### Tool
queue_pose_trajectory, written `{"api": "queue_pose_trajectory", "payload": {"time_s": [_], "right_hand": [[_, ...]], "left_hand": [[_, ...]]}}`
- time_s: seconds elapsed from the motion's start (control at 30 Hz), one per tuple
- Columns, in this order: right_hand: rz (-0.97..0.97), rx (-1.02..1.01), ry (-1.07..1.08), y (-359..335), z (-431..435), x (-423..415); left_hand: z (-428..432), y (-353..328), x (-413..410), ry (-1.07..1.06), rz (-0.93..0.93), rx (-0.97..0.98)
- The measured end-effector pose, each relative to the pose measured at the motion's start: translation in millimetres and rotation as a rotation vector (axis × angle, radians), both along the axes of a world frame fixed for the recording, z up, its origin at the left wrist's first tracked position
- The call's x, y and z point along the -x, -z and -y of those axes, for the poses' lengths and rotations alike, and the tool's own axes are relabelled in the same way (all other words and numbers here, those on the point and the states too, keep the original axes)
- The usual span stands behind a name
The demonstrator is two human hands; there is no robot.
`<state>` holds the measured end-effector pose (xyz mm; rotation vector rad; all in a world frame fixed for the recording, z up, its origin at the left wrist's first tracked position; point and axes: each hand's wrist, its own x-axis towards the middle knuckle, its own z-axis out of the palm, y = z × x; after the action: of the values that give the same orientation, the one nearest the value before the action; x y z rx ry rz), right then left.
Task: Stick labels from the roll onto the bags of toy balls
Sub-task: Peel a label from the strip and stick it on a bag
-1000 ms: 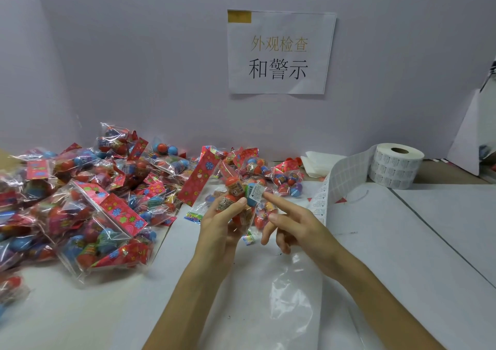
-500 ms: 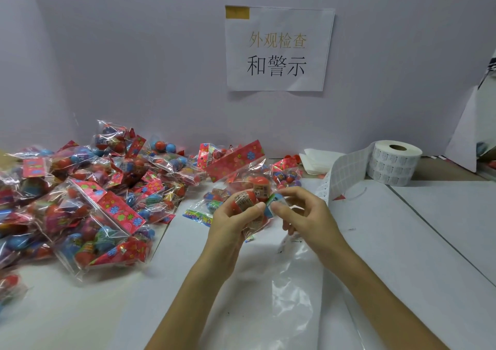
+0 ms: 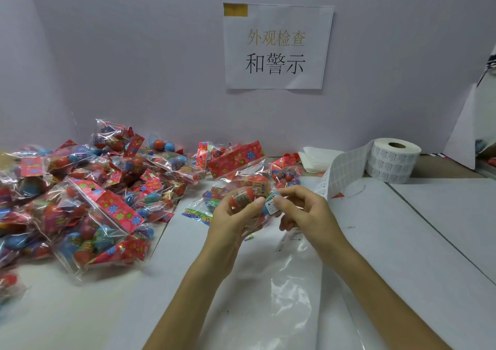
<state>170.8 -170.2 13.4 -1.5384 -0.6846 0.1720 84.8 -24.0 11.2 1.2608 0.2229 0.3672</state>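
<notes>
I hold one clear bag of toy balls (image 3: pixel 251 186) with a red flowered header card above the table's middle. My left hand (image 3: pixel 236 221) grips its lower left, thumb across a red ball. My right hand (image 3: pixel 303 213) pinches the bag's right side, thumb pressing a small white label (image 3: pixel 271 203) onto it. The label roll (image 3: pixel 393 160) stands at the back right, its strip (image 3: pixel 341 175) trailing down toward my right hand.
A big pile of bagged balls (image 3: pixel 88 188) covers the left of the white table. Several more bags (image 3: pixel 285 172) lie behind my hands. A glossy plastic sheet (image 3: pixel 290 282) lies under my forearms. A paper sign (image 3: pixel 276 46) hangs on the back wall.
The bag has turned so its header card points up and to the right. My right hand has closed in from pointing at the label to pressing it with the thumb.
</notes>
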Motion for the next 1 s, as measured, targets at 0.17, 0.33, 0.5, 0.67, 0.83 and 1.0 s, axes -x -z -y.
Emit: {"api": "queue_pose_trajectory", "payload": {"time_s": [0.17,0.33,0.5,0.67,0.83,1.0], "right_hand": [[0.008,0.016,-0.001,3.6,0.9,-3.0],[0.010,0.005,-0.019,2.2,0.2,-2.0],[-0.004,0.017,-0.076,1.7,0.1,-0.9],[-0.001,0.036,-0.067,1.9,0.2,-1.4],[0.072,0.095,-0.044,5.9,-1.2,-1.9],[0.075,0.101,-0.066,5.3,-1.2,-0.8]], "left_hand": [[1.1,2.5,-0.5,-0.028,-0.004,-0.054],[-1.3,3.8,-1.5,-0.029,-0.011,-0.022],[-4.0,4.6,-1.8,-0.022,-0.006,0.048],[-3.8,4.3,-3.0,-0.032,-0.016,0.037],[-3.9,6.6,-2.9,-0.035,-0.026,0.003],[-4.3,5.7,-2.7,-0.034,-0.032,-0.011]]}}
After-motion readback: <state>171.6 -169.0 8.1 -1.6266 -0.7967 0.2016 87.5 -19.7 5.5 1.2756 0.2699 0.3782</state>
